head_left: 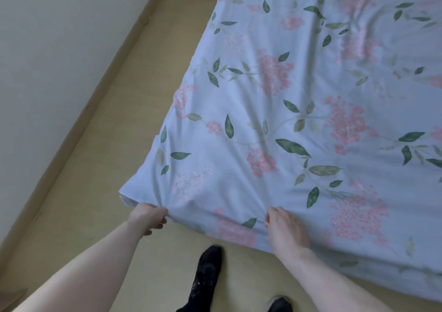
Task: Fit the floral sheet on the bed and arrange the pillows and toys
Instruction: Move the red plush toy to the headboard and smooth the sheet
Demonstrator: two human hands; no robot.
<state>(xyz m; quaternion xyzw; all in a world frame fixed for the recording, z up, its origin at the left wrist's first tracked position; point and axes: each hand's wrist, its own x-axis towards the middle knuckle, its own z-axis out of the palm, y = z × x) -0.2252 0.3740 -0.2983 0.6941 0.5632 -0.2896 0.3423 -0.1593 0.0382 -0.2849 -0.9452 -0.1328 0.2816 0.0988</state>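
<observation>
On a tan floor (100,168) beside a white wall (47,48), the left hand (149,217) and right hand (284,228) each pinch the floral sheet (299,96) at the bed's near corner.

Both your bare forearms reach forward and down, side by side and apart. Your left hand (149,217) is curled, fingers bunched around a fold of the floral sheet (299,111). Your right hand (285,228) lies knuckles up, fingertips pinching the same cloth's edge.
</observation>
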